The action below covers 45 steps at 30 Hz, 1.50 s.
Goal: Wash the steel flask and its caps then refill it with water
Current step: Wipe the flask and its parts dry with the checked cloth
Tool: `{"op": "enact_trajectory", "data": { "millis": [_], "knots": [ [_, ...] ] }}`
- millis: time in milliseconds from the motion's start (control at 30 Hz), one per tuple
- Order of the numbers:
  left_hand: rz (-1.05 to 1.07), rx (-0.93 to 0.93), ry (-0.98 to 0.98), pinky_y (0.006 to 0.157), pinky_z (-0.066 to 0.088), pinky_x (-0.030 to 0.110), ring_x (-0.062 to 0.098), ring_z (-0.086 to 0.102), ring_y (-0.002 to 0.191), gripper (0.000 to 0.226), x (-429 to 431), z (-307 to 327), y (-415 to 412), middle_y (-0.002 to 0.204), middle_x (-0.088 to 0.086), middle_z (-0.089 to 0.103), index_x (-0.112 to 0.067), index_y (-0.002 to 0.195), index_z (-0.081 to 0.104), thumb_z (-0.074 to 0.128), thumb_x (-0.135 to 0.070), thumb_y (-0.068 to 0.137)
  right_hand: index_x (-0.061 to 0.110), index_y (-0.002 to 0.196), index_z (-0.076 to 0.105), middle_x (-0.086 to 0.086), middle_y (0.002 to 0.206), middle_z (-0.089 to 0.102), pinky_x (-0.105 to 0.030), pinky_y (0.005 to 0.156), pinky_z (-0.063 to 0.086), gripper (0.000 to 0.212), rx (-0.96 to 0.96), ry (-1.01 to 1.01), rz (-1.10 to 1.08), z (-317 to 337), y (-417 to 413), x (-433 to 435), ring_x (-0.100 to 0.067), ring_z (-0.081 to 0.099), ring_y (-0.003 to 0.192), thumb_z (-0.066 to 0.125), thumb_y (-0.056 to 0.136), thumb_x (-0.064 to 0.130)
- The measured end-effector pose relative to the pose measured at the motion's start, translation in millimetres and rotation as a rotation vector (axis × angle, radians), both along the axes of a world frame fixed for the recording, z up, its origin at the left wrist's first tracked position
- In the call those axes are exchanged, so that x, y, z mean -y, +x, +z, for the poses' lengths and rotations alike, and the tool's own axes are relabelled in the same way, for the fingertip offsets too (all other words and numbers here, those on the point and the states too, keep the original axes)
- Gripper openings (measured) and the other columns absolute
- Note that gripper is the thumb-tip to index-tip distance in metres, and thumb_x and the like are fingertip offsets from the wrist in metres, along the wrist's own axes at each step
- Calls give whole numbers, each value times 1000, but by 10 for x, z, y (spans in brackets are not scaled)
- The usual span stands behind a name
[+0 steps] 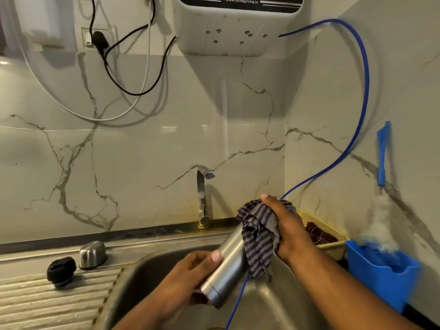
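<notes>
You hold the flask (226,267) tilted over the sink (142,277), likely so drips fall into the basin. Your left grip (190,272) curls round its lower end to steady it. Your right grip (288,227) clutches the cloth (258,234) bunched over the upper end, apparently wiping it. The body is bare brushed steel with a seam ring near the bottom. The black cap (61,271) and steel cap (92,254) sit off it on the ribbed tabletop (47,303), left of the sink.

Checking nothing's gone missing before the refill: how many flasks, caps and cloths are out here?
Flask: 1
Caps: 2 (steel cap, black cap)
Cloth: 1
Total: 4
</notes>
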<state>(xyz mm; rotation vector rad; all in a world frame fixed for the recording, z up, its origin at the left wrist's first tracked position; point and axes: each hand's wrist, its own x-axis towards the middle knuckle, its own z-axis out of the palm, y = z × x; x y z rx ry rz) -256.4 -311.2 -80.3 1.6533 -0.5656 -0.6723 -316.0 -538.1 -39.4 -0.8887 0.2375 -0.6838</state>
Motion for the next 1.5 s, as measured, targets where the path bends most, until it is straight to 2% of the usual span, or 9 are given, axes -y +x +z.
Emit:
{"op": "enact_trajectory", "data": {
  "millis": [133, 300, 467, 667, 767, 867, 1033, 1333, 1500],
  "knots": [
    [-133, -362, -81, 63, 61, 40, 37, 73, 86, 71, -28, 66, -114, 115, 27, 70, -11, 129, 58, 71, -59, 79, -10, 136, 54, -35, 129, 62, -58, 93, 56, 93, 107, 14, 44, 0, -8, -34, -49, 63, 118, 95, 63, 31],
    [169, 404, -5, 61, 58, 25, 17, 71, 80, 64, 90, 42, -169, 111, 0, 64, -36, 116, 51, 90, -45, 67, -1, 125, 64, -22, 108, 75, -42, 67, 62, 62, 68, 89, 31, -96, -1, -263, -36, 76, 89, 83, 75, 31],
    [303, 744, 5, 71, 52, 14, 4, 63, 95, 77, 59, 59, -178, 110, -17, 58, -47, 110, 40, 97, -36, 59, 1, 127, 64, -24, 114, 73, -56, 96, 55, 66, -24, 70, 209, -169, 26, -581, -42, 72, 105, 85, 76, 36],
    [-137, -213, -351, 95, 56, 55, 40, 70, 107, 83, -4, 64, -86, 123, 23, 68, -11, 134, 60, 69, -67, 73, 1, 118, 65, -27, 104, 74, -45, 65, 63, 64, 75, -54, 323, 64, -175, -520, -38, 76, 86, 89, 73, 38],
    [-248, -281, -209, 82, 61, 45, 43, 69, 105, 78, 38, 47, -173, 123, 30, 67, -8, 135, 57, 70, -59, 78, 2, 113, 68, -24, 100, 75, -43, 66, 63, 72, 86, -119, 355, 57, -188, -575, -35, 76, 83, 96, 59, 41],
    [-128, -43, -67, 75, 63, 39, 26, 74, 90, 81, 109, 65, -211, 114, 16, 73, -14, 131, 57, 88, -55, 68, 1, 122, 64, -23, 103, 76, -46, 72, 63, 59, 46, -136, 190, 101, -156, -451, -37, 76, 87, 83, 75, 29],
    [196, 827, 446, 82, 53, 20, 4, 59, 92, 86, 89, 44, -118, 107, -18, 57, -45, 116, 41, 78, -84, 49, -3, 117, 69, -24, 107, 75, -57, 92, 58, 59, 13, -107, -3, 131, -120, -177, -38, 74, 95, 91, 71, 27],
    [-154, 127, 96, 96, 58, 47, 24, 71, 108, 90, -8, -44, 40, 120, 8, 71, -32, 127, 56, 95, -62, 51, 15, 95, 74, -26, 106, 72, -62, 92, 55, 24, 149, -74, 168, 102, -105, -184, -44, 71, 99, 85, 74, 15],
    [129, 684, 327, 82, 58, 22, 5, 67, 92, 79, 116, 39, -202, 117, -11, 64, -40, 133, 45, 85, -61, 67, 2, 110, 70, -21, 103, 76, -47, 81, 62, 44, -21, -68, -88, 41, -34, -215, -35, 76, 89, 89, 75, 21]
  ]
}}
